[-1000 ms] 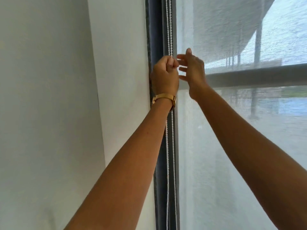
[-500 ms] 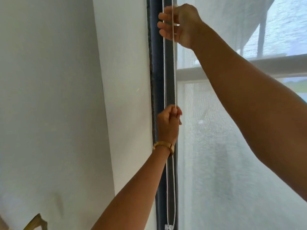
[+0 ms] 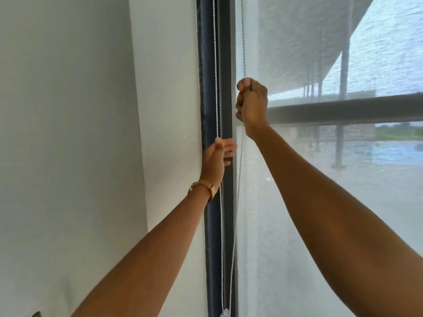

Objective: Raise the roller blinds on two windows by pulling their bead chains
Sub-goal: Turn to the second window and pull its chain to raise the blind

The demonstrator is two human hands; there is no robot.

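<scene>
Right hand (image 3: 251, 104) has pulled bead chain (image 3: 240, 156) down; left hand (image 3: 216, 160) released.

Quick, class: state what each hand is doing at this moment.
Left hand: open, fingers spread, gripping nothing.
Right hand: closed in a fist on the white bead chain.

Right hand (image 3: 251, 104) fisted on bead chain (image 3: 240, 161); left hand (image 3: 216, 160) open.

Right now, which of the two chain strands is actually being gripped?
The right strand, running before the blind: the right hand is fisted around it. The left strand, by the dark frame, hangs free beside the open left hand.
</scene>
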